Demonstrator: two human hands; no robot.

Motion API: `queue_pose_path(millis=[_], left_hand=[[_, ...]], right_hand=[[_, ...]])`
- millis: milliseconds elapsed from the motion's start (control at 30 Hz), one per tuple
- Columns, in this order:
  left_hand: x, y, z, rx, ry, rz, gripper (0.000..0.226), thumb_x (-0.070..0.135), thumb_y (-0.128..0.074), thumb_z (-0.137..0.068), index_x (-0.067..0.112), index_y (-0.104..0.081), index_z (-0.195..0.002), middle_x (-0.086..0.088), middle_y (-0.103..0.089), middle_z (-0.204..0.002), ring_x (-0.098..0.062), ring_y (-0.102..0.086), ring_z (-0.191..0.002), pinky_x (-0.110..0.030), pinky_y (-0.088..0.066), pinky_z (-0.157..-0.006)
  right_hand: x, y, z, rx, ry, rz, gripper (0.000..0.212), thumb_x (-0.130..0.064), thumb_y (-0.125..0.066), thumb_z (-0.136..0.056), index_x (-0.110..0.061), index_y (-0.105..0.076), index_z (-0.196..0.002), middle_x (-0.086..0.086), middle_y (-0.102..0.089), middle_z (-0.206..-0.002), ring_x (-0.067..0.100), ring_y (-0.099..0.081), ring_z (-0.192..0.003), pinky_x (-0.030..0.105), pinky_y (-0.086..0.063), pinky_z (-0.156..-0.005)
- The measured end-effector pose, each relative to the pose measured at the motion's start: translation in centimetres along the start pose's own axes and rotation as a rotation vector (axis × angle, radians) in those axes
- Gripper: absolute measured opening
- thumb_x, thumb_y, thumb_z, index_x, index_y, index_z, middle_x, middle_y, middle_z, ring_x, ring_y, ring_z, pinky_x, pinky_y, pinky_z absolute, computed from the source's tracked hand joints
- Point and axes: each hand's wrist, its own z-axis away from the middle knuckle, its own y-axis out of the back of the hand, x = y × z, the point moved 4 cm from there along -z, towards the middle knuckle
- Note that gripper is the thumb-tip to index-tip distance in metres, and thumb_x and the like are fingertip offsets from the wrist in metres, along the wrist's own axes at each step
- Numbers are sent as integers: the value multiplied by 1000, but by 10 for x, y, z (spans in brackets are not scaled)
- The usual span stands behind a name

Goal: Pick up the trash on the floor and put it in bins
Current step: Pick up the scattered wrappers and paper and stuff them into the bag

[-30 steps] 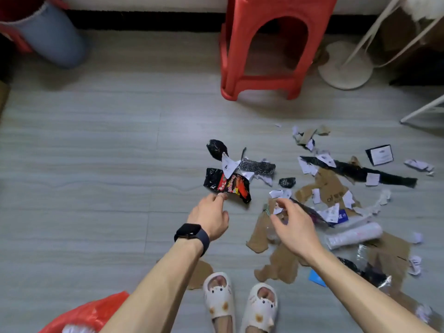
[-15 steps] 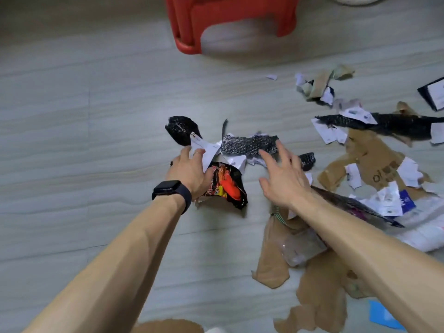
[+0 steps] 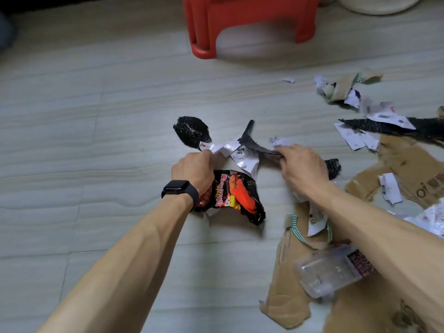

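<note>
My left hand (image 3: 192, 170), with a black watch on the wrist, grips a black-and-red noodle wrapper (image 3: 236, 195) together with crumpled white paper (image 3: 240, 156) just above it. My right hand (image 3: 301, 168) has its fingers curled round a strip of black bubble wrap (image 3: 252, 143) and some white scraps. A loose black plastic piece (image 3: 191, 132) lies on the floor just beyond my left hand. A smaller black piece (image 3: 334, 167) shows behind my right hand. No bin is in view.
A red plastic stool (image 3: 249, 22) stands on the grey floor ahead. Torn brown cardboard (image 3: 286, 280), a clear plastic bottle (image 3: 329, 270), white paper scraps (image 3: 358, 138) and a long black strip (image 3: 374, 126) lie scattered to the right.
Both hands have reached forward to the pile and closed: the left now grips the wrapper and paper, the right has curled round the black bubble wrap. The view has tilted down and closer.
</note>
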Motion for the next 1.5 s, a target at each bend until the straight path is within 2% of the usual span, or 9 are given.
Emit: queue_pose_path(millis=[100, 233, 467, 600, 800, 933, 1233, 1400, 1500], left_hand=[[-5, 24, 17, 48, 22, 145, 22, 33, -44, -98, 24, -62, -107, -8, -69, -94, -34, -61, -81, -36, -48, -61], [-12, 71, 47, 104, 67, 424, 24, 26, -52, -91, 23, -67, -109, -5, -72, -94, -28, -64, -83, -37, -55, -71], [-45, 172, 122, 190, 110, 617, 21, 32, -55, -84, 22, -71, -93, 4, -73, -75, -15, -69, -79, -34, -55, -73], [-96, 244, 192, 313, 195, 724, 13, 24, -61, -87, 25, -72, -94, 7, -75, -78, -7, -72, -70, -33, -58, -77], [-178, 322, 346, 489, 342, 763, 3, 22, -70, -85, 24, -68, -86, 3, -74, -71, -12, -71, -64, -26, -56, -69], [-236, 324, 459, 529, 516, 682, 6, 26, -72, -82, 22, -67, -84, 5, -72, -66, -9, -70, -59, -25, -55, -66], [-323, 239, 621, 69, 777, 335, 38, 43, -50, -65, 35, -63, -100, 7, -68, -83, -22, -64, -85, -31, -52, -72], [-342, 211, 653, -144, 761, 294, 31, 45, -49, -84, 30, -59, -109, 2, -69, -107, -22, -62, -101, -31, -49, -83], [-350, 214, 651, -118, 761, 304, 44, 40, -34, -82, 28, -58, -117, -2, -67, -120, -25, -60, -111, -33, -48, -93]], right_hand=[[2, 27, 12, 95, -124, -285, 28, -27, -48, -97, -27, -66, -119, 14, -71, -100, 39, -62, -92, 39, -48, -72], [-21, 71, 47, 65, -89, -592, 29, -38, -54, -96, -15, -60, -80, -2, -54, -62, 21, -51, -64, 32, -33, -55], [-91, 153, 90, -114, 137, -815, 46, -51, -60, -91, -7, -58, -79, -6, -49, -60, 3, -52, -50, 28, -38, -59], [-163, 201, 127, -142, 318, -798, 40, -38, -62, -94, -16, -46, -65, -14, -44, -49, 1, -43, -44, 22, -35, -51], [-289, 255, 221, -178, 571, -774, 11, -35, -64, -91, -25, -59, -93, -4, -70, -62, 11, -62, -53, 28, -49, -59], [-366, 263, 308, -305, 718, -763, 6, -31, -66, -90, -26, -62, -90, -2, -70, -63, 13, -64, -49, 25, -50, -52], [-469, 157, 462, -606, 941, -341, 25, -44, -59, -88, -19, -65, -90, 3, -69, -77, 22, -66, -73, 32, -51, -66], [-505, 124, 492, -748, 975, -207, 63, -49, -66, -86, -30, -47, -143, -5, -59, -136, 17, -56, -123, 28, -43, -101], [-508, 129, 486, -734, 933, -208, 69, -41, -66, -88, -24, -39, -149, -2, -52, -146, 15, -50, -132, 27, -38, -108]])
